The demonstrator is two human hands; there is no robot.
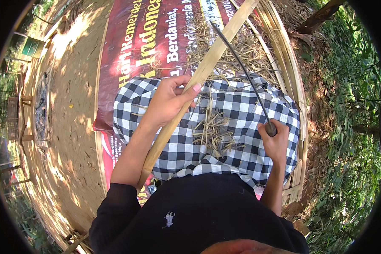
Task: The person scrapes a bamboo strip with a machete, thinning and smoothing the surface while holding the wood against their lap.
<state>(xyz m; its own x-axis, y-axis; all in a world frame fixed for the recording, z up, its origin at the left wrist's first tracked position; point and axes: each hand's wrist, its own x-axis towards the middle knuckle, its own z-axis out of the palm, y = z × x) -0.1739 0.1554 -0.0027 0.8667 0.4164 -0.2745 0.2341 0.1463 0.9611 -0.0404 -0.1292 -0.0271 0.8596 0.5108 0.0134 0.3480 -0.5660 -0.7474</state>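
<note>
A long, pale bamboo strip [207,63] slants across my lap, its far end at the top and its near end by my left forearm. My left hand [172,98] is closed round its middle, thumb on top. In my right hand [276,142] is the dark handle of a long, thin-bladed knife [246,75]. The blade points up and to the left, and its tip end crosses the strip near the top. Shavings [216,127] lie heaped on the black-and-white checked cloth [173,152] over my legs.
Beneath me a red printed banner [127,51] covers a bamboo platform, with more shavings [245,51] scattered over it. Split bamboo slats [285,51] run along its right edge. Bare ground [72,114] lies to the left, green plants [351,106] to the right.
</note>
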